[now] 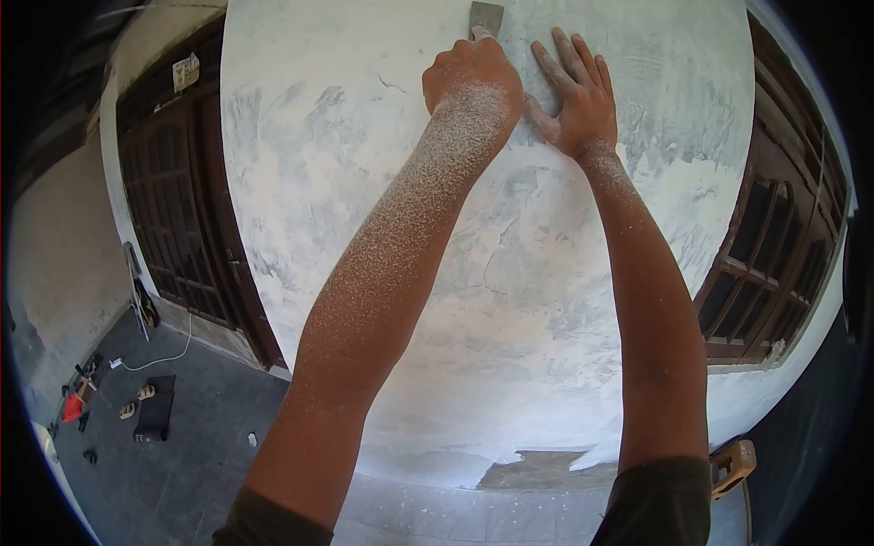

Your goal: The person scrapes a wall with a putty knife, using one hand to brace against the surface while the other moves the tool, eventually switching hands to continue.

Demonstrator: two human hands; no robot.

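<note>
My left hand (472, 75) is closed in a fist around a putty knife, raised high against the wall. The knife's flat grey blade (487, 18) points upward at the top edge of the view; its handle is hidden in my fist. Just to the right, my right hand (581, 102) lies against the wall with fingers spread, holding nothing. White dust coats my left forearm and both hands. The wall (537, 237) is patchy white and grey, with flaking, cracked paint or plaster around my hands.
At left stands a dark wooden door (173, 200); at right is a brown framed window (760, 246). On the dark floor lie sandals (137, 402), a black mat (157, 409), a white cable (168, 361) and a red item (73, 407). A yellowish wooden object (734, 466) stands lower right.
</note>
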